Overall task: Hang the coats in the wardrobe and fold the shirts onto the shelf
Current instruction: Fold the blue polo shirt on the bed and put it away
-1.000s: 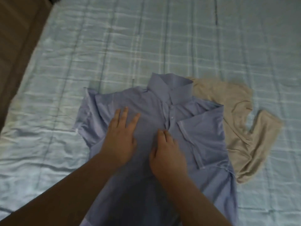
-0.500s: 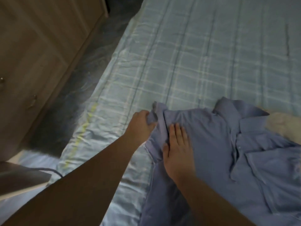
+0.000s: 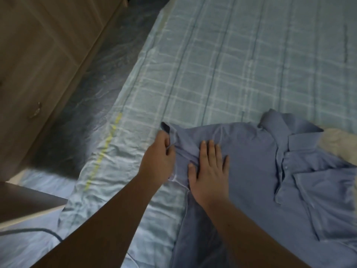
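- Blue shirt (image 3: 251, 163) lies spread on the checked bedsheet (image 3: 222, 74), under both hands.
- Left hand (image 3: 159, 159) pinches its sleeve (image 3: 173, 138).
- Right hand (image 3: 207, 167), just beside, presses flat, fingers straight.
- Beige garment (image 3: 336, 140) lies beyond the right hand.

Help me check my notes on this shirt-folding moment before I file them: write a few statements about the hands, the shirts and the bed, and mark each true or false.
1. The left hand pinches the sleeve of the blue shirt. True.
2. The right hand lies flat on the blue shirt, fingers straight. True.
3. The blue shirt hangs on a hanger. False: it lies spread on the checked bedsheet.
4. The beige garment lies at the left edge of the bed. False: it shows at the right, beyond the blue shirt's collar.
5. A wooden cabinet stands to the left of the bed. True.
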The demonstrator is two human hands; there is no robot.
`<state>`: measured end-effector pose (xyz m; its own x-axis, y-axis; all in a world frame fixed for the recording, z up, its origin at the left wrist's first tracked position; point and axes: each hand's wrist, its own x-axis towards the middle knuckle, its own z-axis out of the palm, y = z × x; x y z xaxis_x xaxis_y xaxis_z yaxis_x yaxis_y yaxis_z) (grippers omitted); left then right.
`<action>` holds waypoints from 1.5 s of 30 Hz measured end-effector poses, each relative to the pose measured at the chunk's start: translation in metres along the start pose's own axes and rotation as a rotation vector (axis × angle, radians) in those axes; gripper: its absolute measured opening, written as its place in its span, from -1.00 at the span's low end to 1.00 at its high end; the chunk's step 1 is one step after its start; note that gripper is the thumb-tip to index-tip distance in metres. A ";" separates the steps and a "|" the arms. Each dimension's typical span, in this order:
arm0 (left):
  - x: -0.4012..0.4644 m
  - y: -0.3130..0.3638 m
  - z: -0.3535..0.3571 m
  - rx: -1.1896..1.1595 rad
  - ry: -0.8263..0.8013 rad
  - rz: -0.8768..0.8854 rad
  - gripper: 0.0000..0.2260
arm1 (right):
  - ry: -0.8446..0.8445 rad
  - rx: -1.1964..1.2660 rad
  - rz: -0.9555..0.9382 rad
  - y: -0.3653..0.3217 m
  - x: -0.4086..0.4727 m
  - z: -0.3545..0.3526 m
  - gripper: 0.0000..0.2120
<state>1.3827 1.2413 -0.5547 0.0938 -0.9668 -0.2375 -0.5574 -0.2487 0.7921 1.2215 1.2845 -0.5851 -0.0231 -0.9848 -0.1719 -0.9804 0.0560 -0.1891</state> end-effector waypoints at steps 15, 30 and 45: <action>-0.043 0.097 0.037 0.228 -0.017 0.217 -0.37 | 0.039 0.054 0.009 0.065 -0.039 -0.032 -0.36; -0.043 0.141 0.198 0.419 -0.195 0.336 -0.50 | 0.099 0.224 0.176 0.258 -0.033 -0.078 -0.43; 0.113 0.196 0.241 0.006 -0.376 -0.091 -0.55 | 0.062 0.818 0.385 0.336 0.099 -0.122 -0.87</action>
<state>1.0849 1.0969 -0.5617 -0.1651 -0.8518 -0.4971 -0.5656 -0.3312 0.7553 0.8653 1.1858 -0.5475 -0.3543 -0.8797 -0.3172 -0.4576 0.4590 -0.7615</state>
